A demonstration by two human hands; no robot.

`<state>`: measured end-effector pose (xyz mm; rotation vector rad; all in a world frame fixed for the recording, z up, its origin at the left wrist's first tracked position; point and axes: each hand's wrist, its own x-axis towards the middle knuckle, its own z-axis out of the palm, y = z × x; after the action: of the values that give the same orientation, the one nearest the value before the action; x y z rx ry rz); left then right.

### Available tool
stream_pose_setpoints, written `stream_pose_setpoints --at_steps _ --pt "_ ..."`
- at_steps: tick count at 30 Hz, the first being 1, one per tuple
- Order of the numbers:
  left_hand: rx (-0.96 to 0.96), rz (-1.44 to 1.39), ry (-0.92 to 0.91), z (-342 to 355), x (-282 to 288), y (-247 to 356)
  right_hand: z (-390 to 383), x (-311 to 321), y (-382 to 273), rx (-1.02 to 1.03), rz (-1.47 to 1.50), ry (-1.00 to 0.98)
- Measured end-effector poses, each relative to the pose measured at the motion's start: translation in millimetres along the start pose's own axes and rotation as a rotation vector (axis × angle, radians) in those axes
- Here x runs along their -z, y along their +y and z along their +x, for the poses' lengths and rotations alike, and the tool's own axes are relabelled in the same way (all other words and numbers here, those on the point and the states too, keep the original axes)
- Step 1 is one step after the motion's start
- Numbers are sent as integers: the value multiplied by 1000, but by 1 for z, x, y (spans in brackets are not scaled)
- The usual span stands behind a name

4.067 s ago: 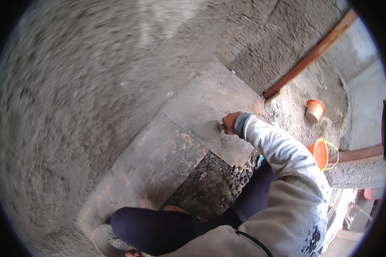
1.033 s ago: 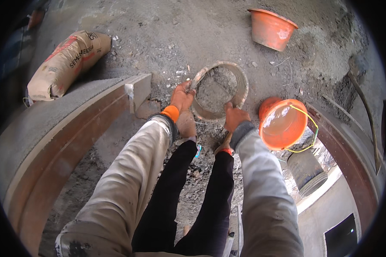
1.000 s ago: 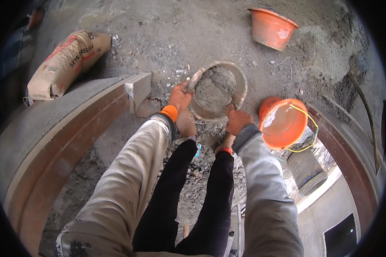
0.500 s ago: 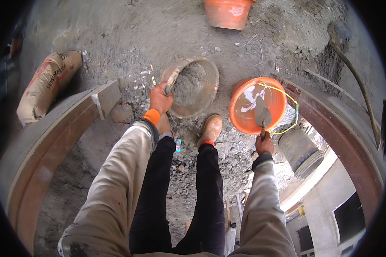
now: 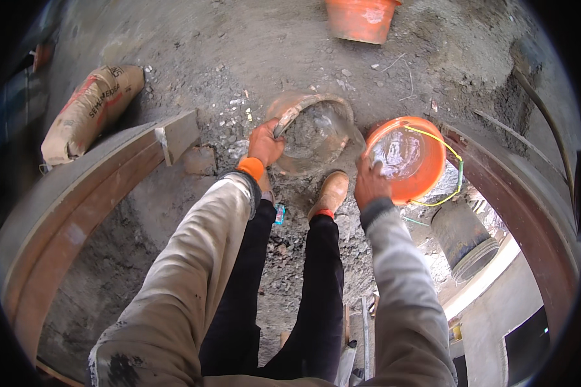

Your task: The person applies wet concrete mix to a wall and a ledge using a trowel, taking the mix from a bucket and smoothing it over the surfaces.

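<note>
My left hand (image 5: 265, 144) is closed on the near-left rim of a mortar-smeared tub (image 5: 313, 138) holding grey, wet mix. My right hand (image 5: 372, 177) grips a trowel (image 5: 358, 138), whose motion-blurred blade reaches left between the bucket and the tub's right side. Right beside that hand stands an orange bucket (image 5: 418, 189) of cloudy water, its yellow-green handle hanging down to the right. A tan boot (image 5: 331, 191) of mine rests just below the tub, on the gritty ground.
A paper sack (image 5: 90, 113) lies at upper left behind a low concrete ledge (image 5: 77, 203). Another orange bucket (image 5: 361, 18) stands at the top. A reddish beam (image 5: 529, 232), a grey cylinder (image 5: 461, 242) and a curved dark bar (image 5: 545, 122) occupy the right.
The view has turned from a grey slab to the tub and buckets. My right hand left the tub's rim, appeared with a trowel over the water bucket, and has since moved left toward the tub.
</note>
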<state>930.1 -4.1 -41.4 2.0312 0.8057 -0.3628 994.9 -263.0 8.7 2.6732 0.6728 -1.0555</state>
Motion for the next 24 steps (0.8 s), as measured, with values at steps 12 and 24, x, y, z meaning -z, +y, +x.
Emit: stream_pose_setpoints --at_steps 12,24 --pt "337 -318 -56 19 25 -27 33 -40 -123 -78 1365 -640" --pt "66 75 -144 34 34 -13 90 16 -113 342 -126 -269"
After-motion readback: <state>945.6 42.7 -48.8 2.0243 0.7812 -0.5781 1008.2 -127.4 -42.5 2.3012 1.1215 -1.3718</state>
